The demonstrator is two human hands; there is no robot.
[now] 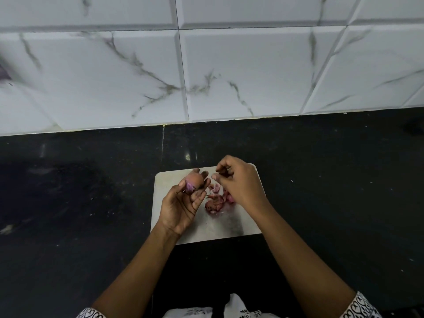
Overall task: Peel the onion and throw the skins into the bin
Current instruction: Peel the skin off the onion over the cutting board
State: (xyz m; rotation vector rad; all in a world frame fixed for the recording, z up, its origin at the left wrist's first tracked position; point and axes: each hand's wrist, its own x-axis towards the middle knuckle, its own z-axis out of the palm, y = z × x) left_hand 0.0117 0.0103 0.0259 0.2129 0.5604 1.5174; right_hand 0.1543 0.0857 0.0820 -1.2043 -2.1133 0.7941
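Holding the onion up in its curled fingers, the left hand is hovering palm-up over the far left part of the board. Its thumb is pressing on the onion's left side, where a patch of purple flesh is showing through the brown outer skin covering the rest of the bulb.

The right hand is hanging just beside the onion, to its right, with the back of the hand toward the camera. Its fingers are curling inward, thumb and forefinger drawn close together; whether they are pinching a scrap of skin, I cannot tell.

Loose pink and red-brown skins are lying in a small heap on the board, below and between the two hands, and the right hand is hiding some of them.

The white board is sitting flat on the black worktop, well apart from the marble-patterned tiled wall at the back. Black-and-white patterned sleeves are showing at the bottom edge.
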